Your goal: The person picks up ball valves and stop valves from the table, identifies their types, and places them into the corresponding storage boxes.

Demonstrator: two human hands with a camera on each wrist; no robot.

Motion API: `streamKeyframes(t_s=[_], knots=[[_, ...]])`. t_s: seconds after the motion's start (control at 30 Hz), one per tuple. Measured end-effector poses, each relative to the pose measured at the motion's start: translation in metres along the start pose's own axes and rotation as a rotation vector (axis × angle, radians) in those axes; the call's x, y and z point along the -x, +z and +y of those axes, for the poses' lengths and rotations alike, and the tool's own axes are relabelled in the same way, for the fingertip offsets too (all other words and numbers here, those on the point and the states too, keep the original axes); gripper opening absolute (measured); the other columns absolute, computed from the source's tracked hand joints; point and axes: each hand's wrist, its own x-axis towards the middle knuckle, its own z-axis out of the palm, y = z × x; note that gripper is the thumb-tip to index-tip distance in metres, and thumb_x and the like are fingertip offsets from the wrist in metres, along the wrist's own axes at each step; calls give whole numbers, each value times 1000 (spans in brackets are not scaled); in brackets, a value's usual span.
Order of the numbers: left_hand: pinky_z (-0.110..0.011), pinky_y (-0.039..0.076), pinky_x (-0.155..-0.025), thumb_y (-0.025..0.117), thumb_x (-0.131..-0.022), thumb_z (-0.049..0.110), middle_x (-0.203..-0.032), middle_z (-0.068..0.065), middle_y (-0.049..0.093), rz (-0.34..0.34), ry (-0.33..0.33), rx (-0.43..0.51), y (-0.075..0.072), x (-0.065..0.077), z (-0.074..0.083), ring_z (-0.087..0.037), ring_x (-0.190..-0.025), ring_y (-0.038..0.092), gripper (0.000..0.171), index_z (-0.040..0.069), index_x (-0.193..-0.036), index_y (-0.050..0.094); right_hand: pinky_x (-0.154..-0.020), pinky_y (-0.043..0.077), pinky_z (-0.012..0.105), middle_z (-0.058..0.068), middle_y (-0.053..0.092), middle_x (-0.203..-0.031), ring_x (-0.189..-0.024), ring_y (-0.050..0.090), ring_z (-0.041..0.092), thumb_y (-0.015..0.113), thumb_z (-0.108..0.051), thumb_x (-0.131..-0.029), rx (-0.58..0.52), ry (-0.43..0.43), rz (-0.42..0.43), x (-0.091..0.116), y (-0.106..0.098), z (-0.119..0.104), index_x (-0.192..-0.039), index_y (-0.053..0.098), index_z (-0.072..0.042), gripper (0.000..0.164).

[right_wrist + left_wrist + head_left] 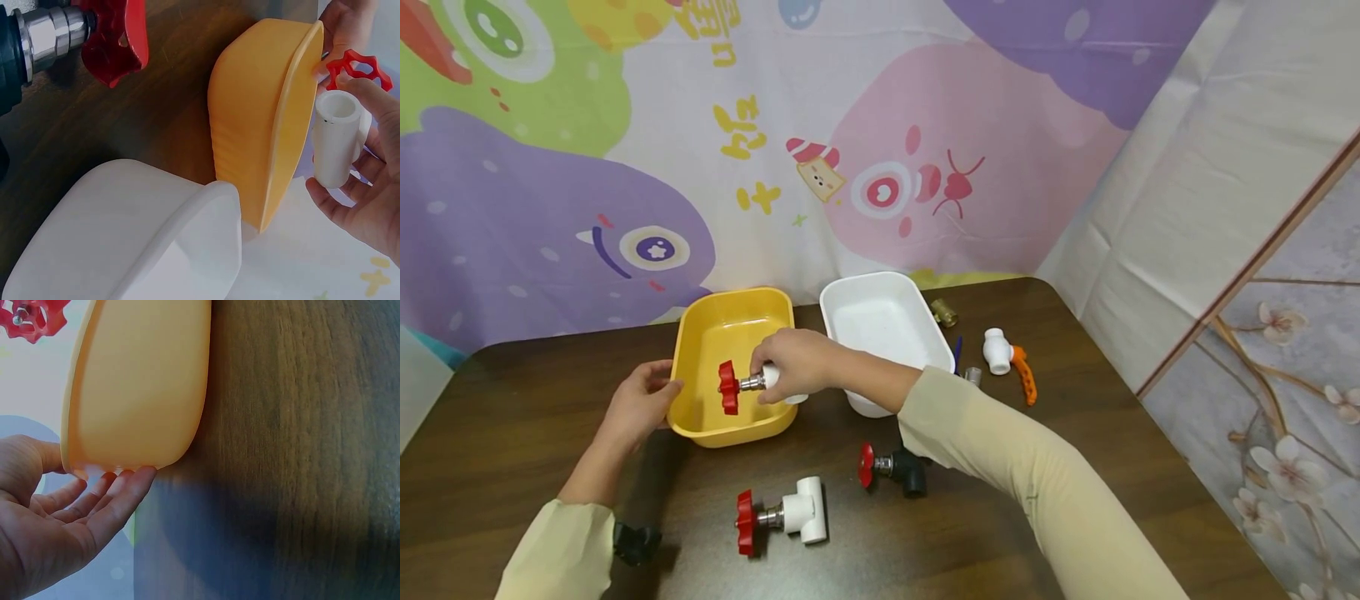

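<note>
My right hand (801,360) holds a white plastic stop valve (331,147) with a red handwheel (728,387) above the yellow basin (730,428). Its open pipe end faces the camera in the right wrist view. At the basin's left side my left hand (638,398) grips the rim, the thumb at the edge and the fingers against the outer wall (134,434). A second white valve with a red handwheel (805,510) lies on the table in front of the basin. To its right lies a black valve with a red handwheel (910,473).
Right of the yellow basin stands a white basin (880,310), partly hidden by my right forearm. Beyond it lie a brass fitting (944,313), a white ball valve with an orange lever (997,352) and a metal fitting (973,376). A patterned cloth (760,242) hangs behind the table.
</note>
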Motion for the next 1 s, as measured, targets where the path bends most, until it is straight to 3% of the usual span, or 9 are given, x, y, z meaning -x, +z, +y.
streamKeyframes(t_s=[0.4, 0.7, 1.0], knots=[[-34, 58, -70, 42, -98, 27, -130, -34, 40, -4, 3, -5, -1, 0, 0, -34, -99, 59, 58, -6, -143, 24, -75, 44, 15, -10, 65, -99, -85, 54, 4, 69, -40, -80, -20, -2, 4, -7, 5, -3, -105, 67, -18, 34], [-36, 58, -73, 41, -99, 28, -133, -34, 38, -14, -23, 4, -1, -1, -2, -42, -106, 55, 59, -4, -144, 21, -73, 43, 14, -10, 65, -96, -84, 54, 4, 69, -40, -80, -16, -13, 14, -12, 8, -6, -104, 67, -18, 32], [-36, 58, -72, 42, -99, 26, -132, -34, 39, -6, -18, 0, 0, -2, -3, -42, -105, 55, 58, -5, -143, 22, -73, 43, 14, -11, 65, -97, -85, 54, 3, 69, -41, -80, -10, -3, 7, -15, 12, -7, -105, 67, -19, 33]])
